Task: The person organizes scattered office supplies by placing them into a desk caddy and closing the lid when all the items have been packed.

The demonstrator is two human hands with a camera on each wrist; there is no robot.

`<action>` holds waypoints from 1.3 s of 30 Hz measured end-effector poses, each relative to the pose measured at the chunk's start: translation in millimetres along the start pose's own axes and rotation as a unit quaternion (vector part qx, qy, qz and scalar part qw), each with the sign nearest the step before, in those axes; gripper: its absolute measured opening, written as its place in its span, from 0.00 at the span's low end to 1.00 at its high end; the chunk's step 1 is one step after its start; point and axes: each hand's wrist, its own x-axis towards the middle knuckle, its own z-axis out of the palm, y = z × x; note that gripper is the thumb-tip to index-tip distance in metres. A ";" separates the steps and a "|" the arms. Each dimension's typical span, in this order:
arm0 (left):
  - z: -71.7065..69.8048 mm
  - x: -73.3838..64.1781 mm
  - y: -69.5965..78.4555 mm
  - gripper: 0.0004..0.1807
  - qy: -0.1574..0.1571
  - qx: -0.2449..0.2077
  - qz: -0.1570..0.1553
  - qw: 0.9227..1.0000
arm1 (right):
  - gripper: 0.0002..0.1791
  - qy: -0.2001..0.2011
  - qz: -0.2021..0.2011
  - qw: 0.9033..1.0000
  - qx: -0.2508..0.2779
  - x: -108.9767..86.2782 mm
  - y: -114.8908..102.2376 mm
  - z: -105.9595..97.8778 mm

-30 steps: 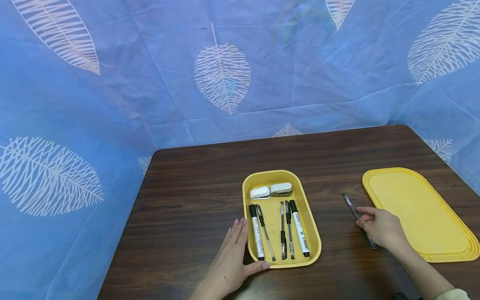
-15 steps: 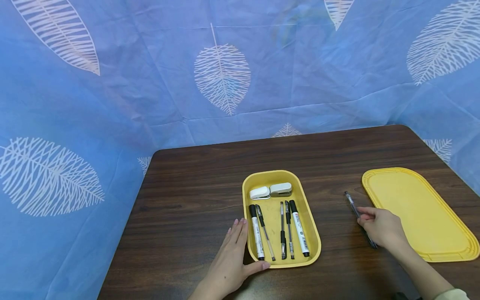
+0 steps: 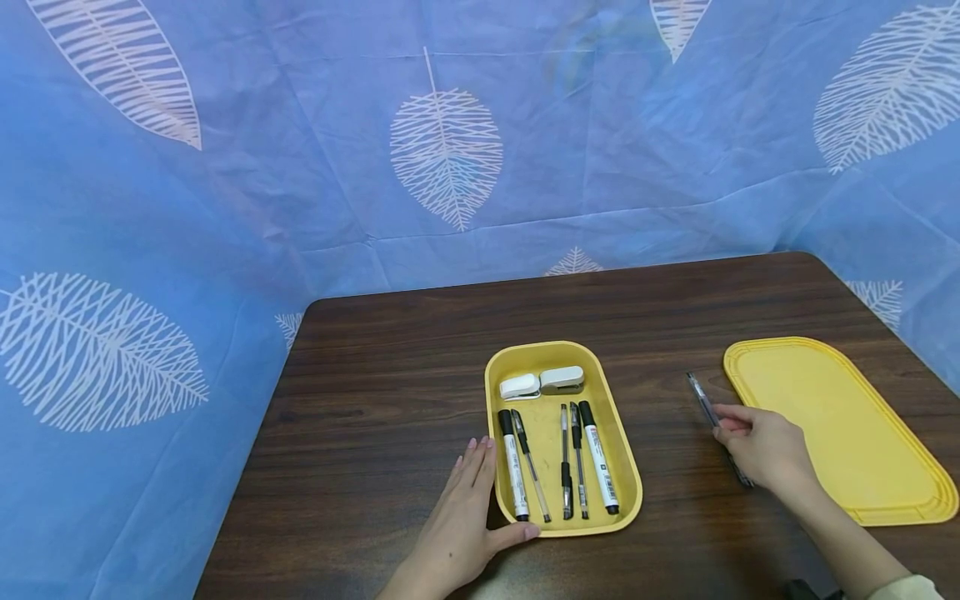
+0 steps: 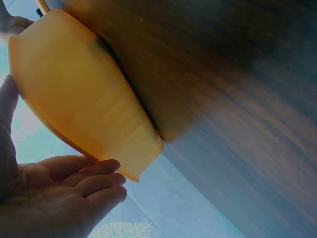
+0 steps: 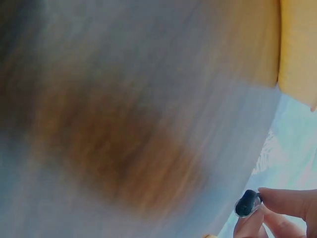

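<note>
My left hand rests against the near left corner of a yellow tray, fingers straight along its side and thumb on the near rim. The left wrist view shows those fingers at the rim of the tray wall. Inside lie a white marker with black cap, another white marker, and several slim black-and-clear gel pens. Two small white staplers sit at the far end. My right hand pinches a dark gel pen at its middle. In the right wrist view the pen shows end-on between thumb and fingers.
A flat yellow lid lies on the right side of the dark wooden table, just beyond my right hand. Blue cloth with white leaf prints hangs behind the table. A small dark object shows at the bottom edge.
The pen in my right hand has shifted slightly away from me, its near end drawn up from beside the wrist. My left hand and the tray stay where they were.
</note>
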 end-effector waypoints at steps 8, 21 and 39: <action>1.1 0.9 -0.3 0.57 0.001 -0.007 -0.004 1.000 | 0.19 0.003 0.001 1.000 0.001 1.1 -6.9 -2.8; 0.0 -0.4 0.4 0.58 0.002 -0.003 0.000 1.000 | 0.20 0.020 -0.016 0.999 0.022 3.9 -27.8 -9.2; 0.2 0.5 0.3 0.57 0.004 0.003 0.002 1.000 | 0.19 0.032 -0.053 0.997 0.040 14.5 -71.9 -10.7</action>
